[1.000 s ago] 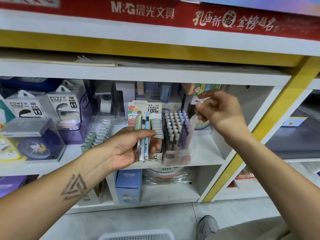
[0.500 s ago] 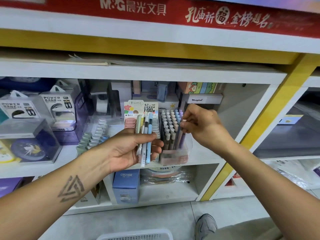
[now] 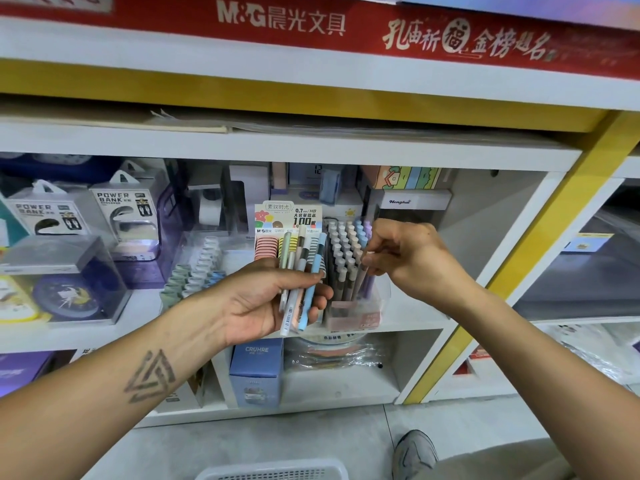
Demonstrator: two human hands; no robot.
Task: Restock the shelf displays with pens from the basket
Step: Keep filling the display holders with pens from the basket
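The left hand (image 3: 266, 299) held a small bunch of pens (image 3: 300, 282) with its fingers and thumb curled round them. There was a green one, a white one, a striped one and a blue one, and they stood almost upright in front of the shelf. This hand had stayed in nearly the same spot as half a second before, with the same pens in it.

The right hand (image 3: 408, 258) had changed more. A second before, it was up high by the boxes at the back of the shelf, and it was not at the pen box yet. Then it came down. Now it pinched one pale purple pen (image 3: 362, 278) between finger and thumb, with the pen's white top just by its fingertips. The pen leaned a little, and its lower end was down in the right side of the clear pen box (image 3: 353, 306), among the other pens standing there in rows.

The clear pen box sat on the middle shelf (image 3: 415, 317), just right of the left hand. A card display of lead refills (image 3: 289, 220) stood behind the left hand. The white basket (image 3: 273, 471) lay on the floor at the bottom edge, and what was inside it could not be seen. A grey shoe (image 3: 414, 455) was near it.
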